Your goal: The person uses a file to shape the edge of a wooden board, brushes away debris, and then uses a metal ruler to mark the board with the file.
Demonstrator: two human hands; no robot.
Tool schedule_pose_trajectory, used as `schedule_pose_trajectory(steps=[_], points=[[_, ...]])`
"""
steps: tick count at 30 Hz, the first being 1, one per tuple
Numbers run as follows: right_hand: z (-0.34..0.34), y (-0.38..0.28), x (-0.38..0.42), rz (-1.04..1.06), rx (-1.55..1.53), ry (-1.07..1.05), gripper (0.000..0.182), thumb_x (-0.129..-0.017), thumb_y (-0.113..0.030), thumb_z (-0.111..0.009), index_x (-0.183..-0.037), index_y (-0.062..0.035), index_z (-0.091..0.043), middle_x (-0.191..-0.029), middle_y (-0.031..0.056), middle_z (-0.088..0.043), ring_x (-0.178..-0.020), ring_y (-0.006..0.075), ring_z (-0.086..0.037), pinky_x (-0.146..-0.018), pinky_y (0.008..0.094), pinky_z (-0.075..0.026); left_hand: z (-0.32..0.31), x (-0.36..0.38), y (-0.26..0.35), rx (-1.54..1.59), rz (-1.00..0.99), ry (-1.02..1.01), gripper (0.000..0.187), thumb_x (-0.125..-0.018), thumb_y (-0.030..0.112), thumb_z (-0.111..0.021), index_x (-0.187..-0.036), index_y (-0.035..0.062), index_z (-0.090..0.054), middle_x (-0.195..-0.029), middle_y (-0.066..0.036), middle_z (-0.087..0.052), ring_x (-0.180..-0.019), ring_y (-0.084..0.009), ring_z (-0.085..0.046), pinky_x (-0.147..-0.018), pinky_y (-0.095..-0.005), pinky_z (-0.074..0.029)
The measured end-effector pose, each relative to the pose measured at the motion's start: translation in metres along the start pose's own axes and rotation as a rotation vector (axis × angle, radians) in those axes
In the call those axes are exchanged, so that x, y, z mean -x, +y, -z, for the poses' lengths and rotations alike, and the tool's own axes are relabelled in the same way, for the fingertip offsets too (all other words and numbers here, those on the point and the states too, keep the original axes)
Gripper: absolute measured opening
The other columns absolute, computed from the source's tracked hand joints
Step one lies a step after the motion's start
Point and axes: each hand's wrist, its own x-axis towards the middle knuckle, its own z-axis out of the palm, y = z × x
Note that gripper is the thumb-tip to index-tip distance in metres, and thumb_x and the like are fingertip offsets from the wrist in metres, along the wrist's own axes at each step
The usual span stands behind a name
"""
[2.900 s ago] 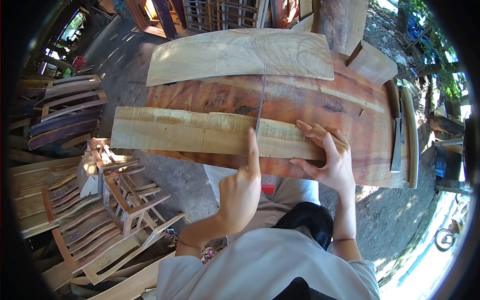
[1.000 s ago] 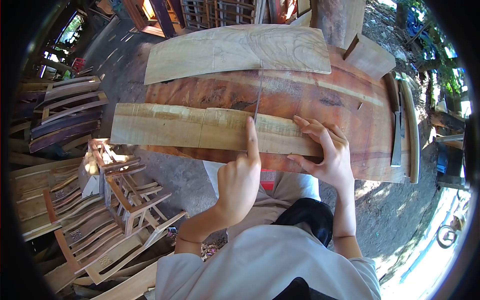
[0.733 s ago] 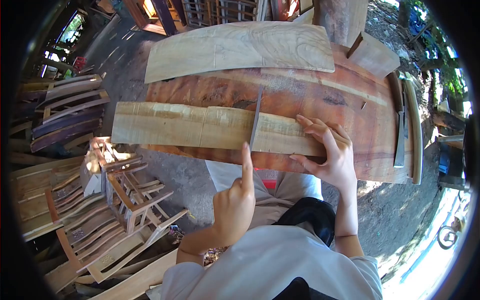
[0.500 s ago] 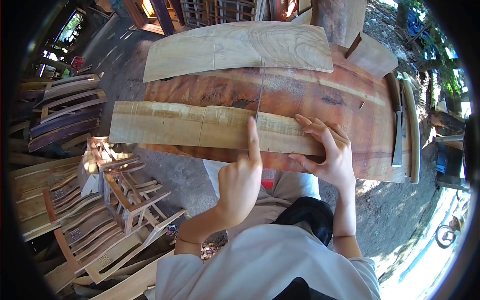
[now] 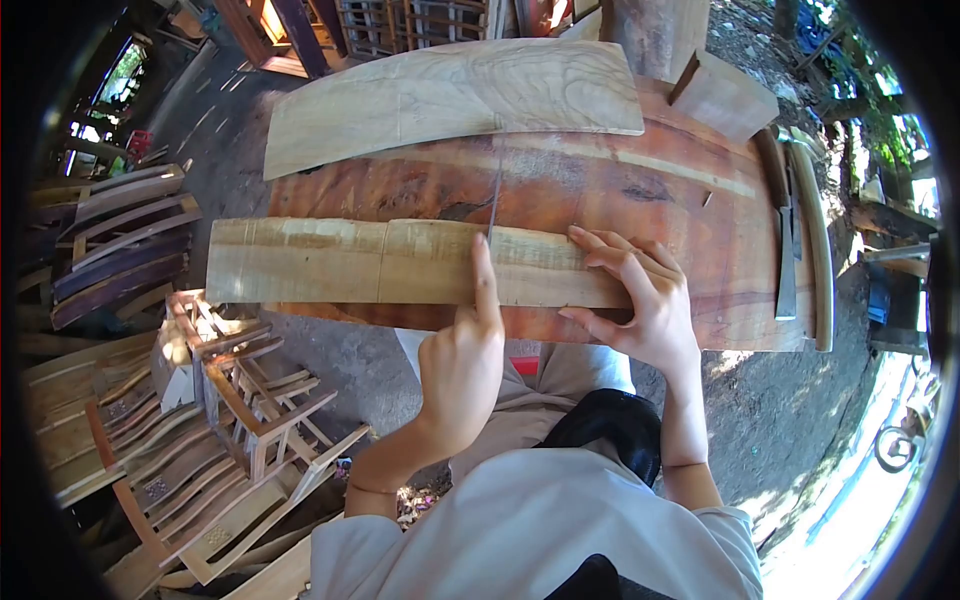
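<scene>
A long, narrow wooden plank point(image 5: 330, 262) lies across the near side of a reddish-brown wooden work surface point(image 5: 600, 195). My left hand point(image 5: 462, 365) presses its outstretched index finger onto the plank near the middle; its other fingers are curled in at the near edge, and the thumb is hidden. My right hand point(image 5: 650, 300) grips the plank's right end, fingers on the far edge and thumb at the near edge. A thin dark strip point(image 5: 496, 185), perhaps a blade, runs from beside my left fingertip towards a wider curved board point(image 5: 450, 95) lying at the back.
A machete-like blade point(image 5: 787, 265) lies at the right edge of the surface. One small board point(image 5: 725, 95) leans at the far right corner. Wooden chair frames point(image 5: 240, 400) and stacked curved slats point(image 5: 120, 230) fill the left side.
The whole view has shifted slightly, so the surface, boards and hands appear a little further left. Both hands keep the same pose on the plank.
</scene>
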Motion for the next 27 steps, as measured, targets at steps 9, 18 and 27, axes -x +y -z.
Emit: schedule_pose_trajectory(steps=[9, 18, 27], points=[[0.000, 0.000, 0.001, -0.008, -0.006, -0.011, 0.062, -0.068, -0.025, -0.089, -0.123, -0.0051, -0.065, -0.124, 0.0096, -0.073, -0.106, 0.0261, -0.072, -0.089, 0.0374, -0.053, 0.017, 0.026, 0.000, 0.007, 0.044, -0.125, 0.074, -0.090, -0.003, -0.060, -0.159, -0.0008, -0.034, -0.052, -0.008, -0.053, -0.041, -0.0235, -0.056, -0.043, -0.0379, -0.043], [0.002, -0.003, 0.000, -0.013, 0.008, -0.010, 0.056, -0.068, -0.025, -0.089, -0.114, -0.0049, -0.065, -0.124, 0.0073, -0.073, -0.106, 0.0251, -0.072, -0.089, 0.0374, -0.053, 0.014, 0.020, -0.003, -0.036, 0.000, -0.080, 0.087, -0.081, -0.001, -0.064, -0.160, -0.0038, -0.029, -0.054, -0.006, -0.057, -0.044, -0.0200, -0.059, -0.043, -0.0341, -0.047], [0.002, -0.007, -0.001, -0.052, 0.009, -0.033, 0.051, -0.069, -0.025, -0.089, -0.110, -0.0049, -0.066, -0.127, 0.0071, -0.073, -0.109, 0.0254, -0.071, -0.088, 0.0371, -0.054, 0.008, -0.005, -0.003, -0.027, -0.023, -0.074, 0.086, -0.082, -0.003, -0.063, -0.160, -0.0019, -0.028, -0.053, -0.008, -0.057, -0.040, -0.0221, -0.055, -0.042, -0.0368, -0.045]])
